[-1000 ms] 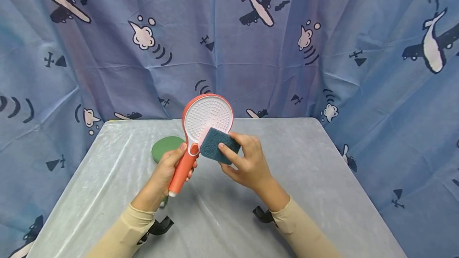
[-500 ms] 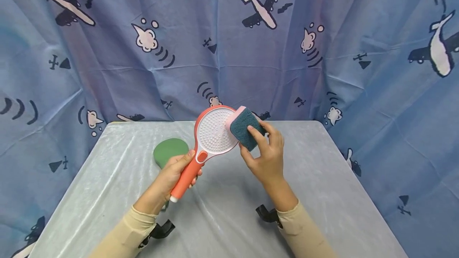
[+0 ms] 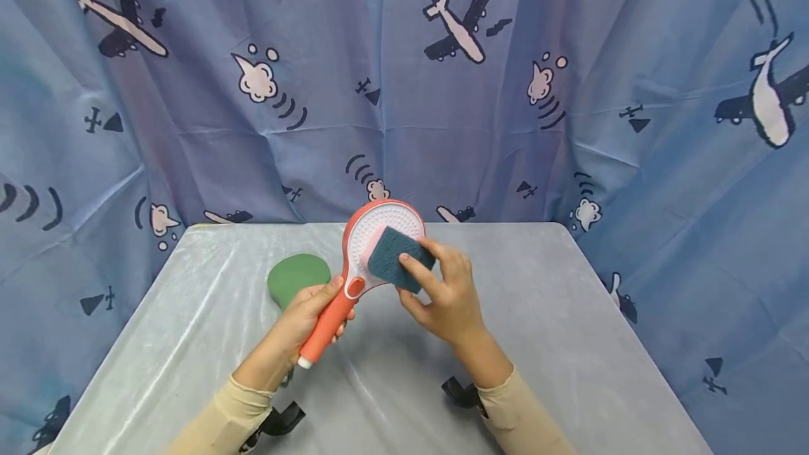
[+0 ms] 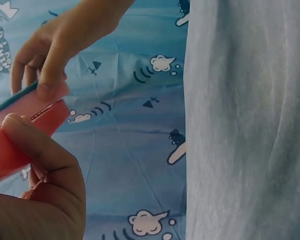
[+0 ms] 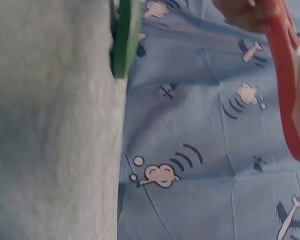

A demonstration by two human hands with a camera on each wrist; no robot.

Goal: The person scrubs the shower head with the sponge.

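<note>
An orange shower head [image 3: 330, 321] with a white nozzle face is held up above the table. My left hand [image 3: 310, 314] grips its handle, thumb beside the orange button. Against the nozzle face lies a sponge [image 3: 398, 258], pink on the face side and dark green on its scouring side. My right hand [image 3: 445, 293] pinches this sponge by its edges, one finger on the green side. The left wrist view shows the sponge's pink layer [image 4: 35, 102] right at the shower head's face. In the right wrist view the shower head [image 5: 285, 95] appears from its edge.
A green object [image 3: 298, 276] with a rounded end lies on the table behind my left hand, partly hidden by it. The grey-covered table [image 3: 556, 343] reaches back to a blue curtain [image 3: 316, 55] printed with airplanes, which also hangs along both sides.
The sponge went up and right across the nozzle face, then came back down and left. The shower head shifted slightly right and lower in the view. Both grips stayed the same.
</note>
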